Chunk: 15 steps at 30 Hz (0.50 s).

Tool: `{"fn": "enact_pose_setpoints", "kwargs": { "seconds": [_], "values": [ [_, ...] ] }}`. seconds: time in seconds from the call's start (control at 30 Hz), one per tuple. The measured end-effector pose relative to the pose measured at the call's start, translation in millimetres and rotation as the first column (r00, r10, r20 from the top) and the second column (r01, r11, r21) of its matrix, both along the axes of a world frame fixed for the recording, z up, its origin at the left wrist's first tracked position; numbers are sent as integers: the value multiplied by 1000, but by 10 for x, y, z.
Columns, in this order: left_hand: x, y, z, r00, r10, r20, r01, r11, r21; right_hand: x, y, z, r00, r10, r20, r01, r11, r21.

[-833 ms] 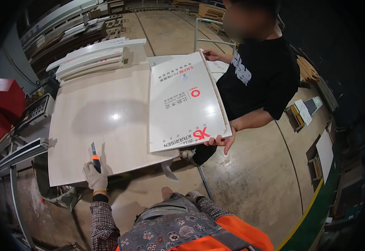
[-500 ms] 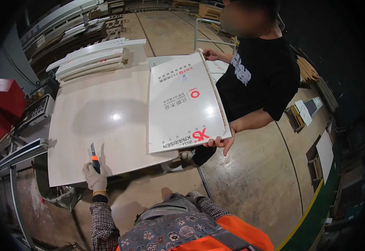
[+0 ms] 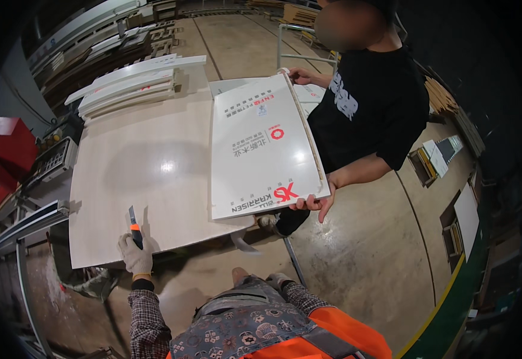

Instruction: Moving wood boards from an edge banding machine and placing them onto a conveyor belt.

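My left hand (image 3: pixel 135 256), in a knitted work glove, is closed around a utility knife (image 3: pixel 136 235) with an orange and dark handle. Its blade is out and points away from me, over the near left part of a pale wood-grain board (image 3: pixel 117 221). My gloved right hand (image 3: pixel 277 280) rests low by my apron, its fingers mostly hidden. Right of the board, a co-worker in a black shirt holds a white printed panel (image 3: pixel 255 161) by its right side, with one hand (image 3: pixel 310 202) at the near corner. The panel overlaps the board's right part.
White strips (image 3: pixel 129 90) lie stacked on the board's far left. A metal rail frame (image 3: pixel 27 227) and a red machine part (image 3: pixel 11 143) stand at the left. Panels on pallets (image 3: pixel 467 221) lie at the right. A pale loose strip (image 3: pixel 244 244) hangs below the board's near right corner.
The loose pale strip under the board's right corner has swung and looks blurred. The printed panel has shifted very slightly left. My hands keep their places.
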<state>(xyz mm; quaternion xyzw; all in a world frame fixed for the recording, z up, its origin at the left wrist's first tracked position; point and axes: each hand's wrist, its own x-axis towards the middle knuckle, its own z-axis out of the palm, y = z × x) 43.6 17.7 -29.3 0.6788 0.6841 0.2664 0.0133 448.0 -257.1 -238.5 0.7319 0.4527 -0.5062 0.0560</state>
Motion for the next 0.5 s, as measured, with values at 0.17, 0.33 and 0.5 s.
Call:
{"fn": "enact_pose_setpoints", "kwargs": {
  "seconds": [0.17, 0.33, 0.5],
  "values": [
    [-16, 11, -26, 1000, -1, 12, 2, 1000, -11, 3, -18, -66, 1000, 13, 22, -13, 1000, 10],
    [-11, 5, -27, 1000, -1, 16, 1, 1000, 6, 9, -1, -52, 999, 27, 20, -27, 1000, 0],
    [10, 9, 1, 1000, 26, 4, -26, 1000, 6, -6, 13, -15, 1000, -3, -1, 3, 1000, -15]
  ]
}}
